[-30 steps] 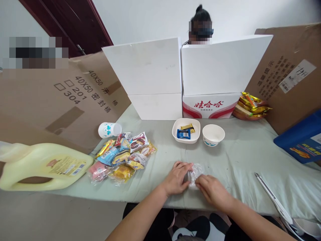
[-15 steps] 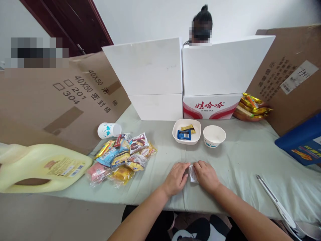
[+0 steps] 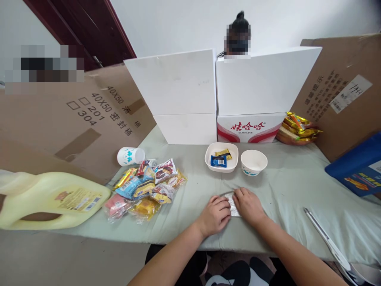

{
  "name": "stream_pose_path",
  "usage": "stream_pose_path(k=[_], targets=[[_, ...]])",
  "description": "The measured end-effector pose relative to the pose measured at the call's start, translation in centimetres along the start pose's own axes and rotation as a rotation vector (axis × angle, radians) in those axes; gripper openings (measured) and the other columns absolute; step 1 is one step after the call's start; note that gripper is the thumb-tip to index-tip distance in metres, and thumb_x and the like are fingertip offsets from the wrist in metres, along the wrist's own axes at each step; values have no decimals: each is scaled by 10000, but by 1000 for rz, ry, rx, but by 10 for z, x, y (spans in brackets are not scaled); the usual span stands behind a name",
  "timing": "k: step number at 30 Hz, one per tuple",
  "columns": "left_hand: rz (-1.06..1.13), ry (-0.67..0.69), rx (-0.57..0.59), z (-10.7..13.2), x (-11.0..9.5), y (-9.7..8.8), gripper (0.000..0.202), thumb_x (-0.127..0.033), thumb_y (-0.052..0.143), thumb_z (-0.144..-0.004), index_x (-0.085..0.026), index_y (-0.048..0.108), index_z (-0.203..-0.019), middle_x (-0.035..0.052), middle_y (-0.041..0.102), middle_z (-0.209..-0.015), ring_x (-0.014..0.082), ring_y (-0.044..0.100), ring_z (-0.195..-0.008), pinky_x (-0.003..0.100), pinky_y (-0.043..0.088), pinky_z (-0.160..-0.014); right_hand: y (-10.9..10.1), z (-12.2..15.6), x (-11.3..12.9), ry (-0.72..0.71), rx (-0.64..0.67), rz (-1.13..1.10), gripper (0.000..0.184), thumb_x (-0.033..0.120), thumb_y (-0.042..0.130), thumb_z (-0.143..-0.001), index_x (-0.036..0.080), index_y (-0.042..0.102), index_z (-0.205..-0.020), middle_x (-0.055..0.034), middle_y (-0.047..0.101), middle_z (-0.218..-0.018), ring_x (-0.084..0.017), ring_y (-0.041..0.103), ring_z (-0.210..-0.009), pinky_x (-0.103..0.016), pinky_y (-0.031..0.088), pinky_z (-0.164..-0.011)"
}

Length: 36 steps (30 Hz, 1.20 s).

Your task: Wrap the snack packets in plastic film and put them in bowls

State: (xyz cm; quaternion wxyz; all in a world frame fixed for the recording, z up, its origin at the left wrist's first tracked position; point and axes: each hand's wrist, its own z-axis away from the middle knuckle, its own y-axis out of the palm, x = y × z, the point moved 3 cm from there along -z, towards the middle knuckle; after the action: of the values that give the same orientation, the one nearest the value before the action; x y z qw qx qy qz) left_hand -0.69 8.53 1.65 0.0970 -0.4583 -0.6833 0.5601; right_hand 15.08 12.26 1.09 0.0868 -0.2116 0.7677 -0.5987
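Note:
A silvery, see-through piece of wrapper lies on the cloth close to the table's front edge, between my two hands. My left hand is closed at its left side, with bent fingertips pressed on its edge. Over the right side my right hand has its fingers curled down, hiding that part of the wrapper. Beyond the hands stands a white square bowl holding a blue packet and a gold packet. To its right is a white paper bowl with a blue leaf print.
Left lie several wrapped snacks, a tipped paper cup and a yellow jug. White boxes stand behind, with a person beyond. Tongs, a blue container and a snack basket are right.
More of the silvery wrapper now shows, flatter and wider between the hands. My left hand has shifted slightly right and curled its fingers; the right hand has moved a little up and right.

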Motion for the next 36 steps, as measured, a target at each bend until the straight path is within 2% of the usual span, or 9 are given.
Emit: stream_pose_path(k=[3, 11, 14, 18, 21, 23, 26, 31, 36], targets=[[37, -25, -3, -1, 2, -1, 115, -203, 567, -859, -232, 671, -900, 40, 668, -1067, 221, 517, -1200, 410, 352, -1029, -9, 3, -8, 39, -43, 12, 155, 208, 452, -938, 171, 600, -911, -95, 608, -905, -222, 549, -852, -332, 397, -752], [168, -169, -155, 4, 8, -6, 147, -154, 539, -818, -199, 623, -929, 95, 616, -1109, 221, 575, -1077, 401, 450, -967, -3, 36, 17, -251, -73, -179, 309, 143, 431, -919, 183, 572, -1191, -90, 598, -1243, -246, 483, -1213, -420, 434, -974], [225, -334, -279, 6, 17, -9, 157, -131, 479, -835, -193, 584, -934, 84, 610, -1015, 210, 586, -999, 386, 497, -887, -2, 51, 23, -254, -34, -159, 295, 120, 472, -905, 173, 581, -1174, -86, 611, -1228, -241, 504, -1175, -396, 444, -960], [162, -313, -213, 2, 16, -8, 135, -112, 500, -814, -200, 586, -869, 65, 587, -970, 221, 551, -963, 399, 484, -862, -19, 57, 21, -339, 81, -170, 238, 95, 516, -874, 210, 625, -1052, -48, 659, -1012, -185, 569, -906, -315, 474, -808], [104, -280, -148, 0, 12, -6, 158, -87, 538, -771, -206, 592, -860, 60, 582, -961, 240, 525, -974, 423, 463, -868, -53, 27, -4, -302, -20, -117, 262, 116, 459, -906, 226, 650, -1048, -67, 654, -1020, -202, 549, -945, -339, 442, -839], [107, -281, -151, 0, 11, -5, 181, -75, 543, -755, -209, 592, -866, 60, 580, -969, 242, 520, -978, 423, 461, -864, -80, -11, -31, -127, -106, 11, 298, 168, 417, -942, 243, 658, -1100, -92, 632, -1109, -244, 523, -1033, -404, 403, -903], [116, -279, -155, 1, 12, -5, 184, -71, 539, -750, -210, 588, -859, 57, 581, -972, 237, 521, -974, 415, 462, -857, -98, -75, -70, 122, 164, 197, 349, 194, 371, -969, 222, 607, -1224, -132, 584, -1197, -281, 495, -1123, -433, 390, -931], [117, -267, -164, 2, 15, -4, 183, -56, 525, -747, -205, 575, -841, 55, 578, -959, 230, 524, -960, 409, 463, -850, -73, -142, -91, 162, 493, 185, 251, 312, 568, -920, 180, 604, -1131, -81, 604, -1141, -204, 593, -1007, -381, 505, -847], [138, -257, -176, 1, 16, -5, 175, -49, 517, -751, -204, 566, -817, 54, 584, -946, 226, 532, -947, 402, 467, -842, -47, -148, -88, 176, 651, 135, 339, 370, 574, -916, 179, 558, -1196, -77, 580, -1199, -200, 598, -1009, -409, 522, -849]])
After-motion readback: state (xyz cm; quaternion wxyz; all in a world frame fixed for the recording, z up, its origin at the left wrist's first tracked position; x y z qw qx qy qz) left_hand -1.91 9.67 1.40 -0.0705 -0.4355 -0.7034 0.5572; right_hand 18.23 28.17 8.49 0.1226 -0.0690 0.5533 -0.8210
